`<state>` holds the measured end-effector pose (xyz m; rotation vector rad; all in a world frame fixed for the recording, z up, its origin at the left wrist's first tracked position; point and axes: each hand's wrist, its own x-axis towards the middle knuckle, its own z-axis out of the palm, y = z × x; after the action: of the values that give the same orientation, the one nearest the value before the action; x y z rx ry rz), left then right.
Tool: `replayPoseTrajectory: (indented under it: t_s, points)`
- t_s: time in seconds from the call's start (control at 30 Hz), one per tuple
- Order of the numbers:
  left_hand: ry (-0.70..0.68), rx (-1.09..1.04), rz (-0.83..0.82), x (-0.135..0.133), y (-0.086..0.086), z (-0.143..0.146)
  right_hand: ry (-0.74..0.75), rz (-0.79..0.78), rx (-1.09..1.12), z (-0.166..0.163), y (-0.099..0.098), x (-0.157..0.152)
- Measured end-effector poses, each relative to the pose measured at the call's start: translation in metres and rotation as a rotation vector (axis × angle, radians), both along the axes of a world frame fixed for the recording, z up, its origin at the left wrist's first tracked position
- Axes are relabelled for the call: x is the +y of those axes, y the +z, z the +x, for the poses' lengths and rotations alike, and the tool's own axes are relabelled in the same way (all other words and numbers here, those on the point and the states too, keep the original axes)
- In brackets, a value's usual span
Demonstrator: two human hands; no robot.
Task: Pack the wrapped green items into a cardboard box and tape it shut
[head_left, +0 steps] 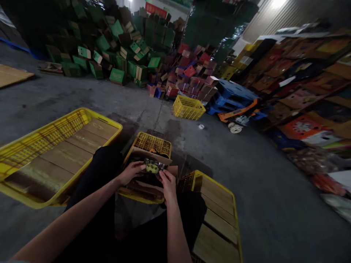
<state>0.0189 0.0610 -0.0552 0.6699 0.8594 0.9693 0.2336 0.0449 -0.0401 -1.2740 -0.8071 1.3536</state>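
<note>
Head view | left hand (133, 171) grip clamped on clear pack (152, 167) | right hand (168, 182) grip clamped likewise

Stained grey concrete floor (82, 98); heaped green cardboard boxes (115, 47) at eleven o'clock, red cardboard boxes (189, 76) at twelve, corrugated metal wall (285, 16) at one.

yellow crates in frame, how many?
4 crates: one large at left, one at centre under the left hand and right hand holding a small pack, one at lower right, one far off by the blue pallets. Others may be hidden.
</note>
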Motion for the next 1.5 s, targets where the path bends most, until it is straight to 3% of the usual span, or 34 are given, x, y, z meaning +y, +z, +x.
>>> replayPoseTrajectory:
  t_s: [0.2, 0.5, 0.6, 0.77, 1.03, 1.23, 1.5]
  points:
    - [-0.030, -0.017, -0.043, 0.000, -0.001, 0.003, -0.046, 0.051, -0.090, 0.001, -0.002, 0.002]
    - [-0.004, -0.210, -0.169, 0.004, -0.002, 0.001, 0.011, 0.094, -0.251, 0.003, -0.004, 0.005]
    - [0.010, -0.162, -0.224, 0.004, 0.000, 0.002, 0.071, 0.123, -0.273, 0.001, 0.003, 0.003]
    - [-0.018, -0.098, -0.110, 0.000, 0.007, 0.003, 0.219, 0.184, -0.202, -0.002, 0.015, 0.000]
    - [0.018, -0.149, 0.069, -0.002, 0.010, 0.005, 0.128, 0.010, 0.158, -0.006, 0.014, 0.000]
    - [-0.012, -0.115, 0.174, -0.004, 0.010, 0.003, 0.156, 0.019, -0.012, -0.007, 0.021, -0.004]
    - [-0.039, 0.022, 0.212, -0.001, 0.000, 0.005, 0.134, 0.109, -0.144, -0.005, 0.016, -0.001]
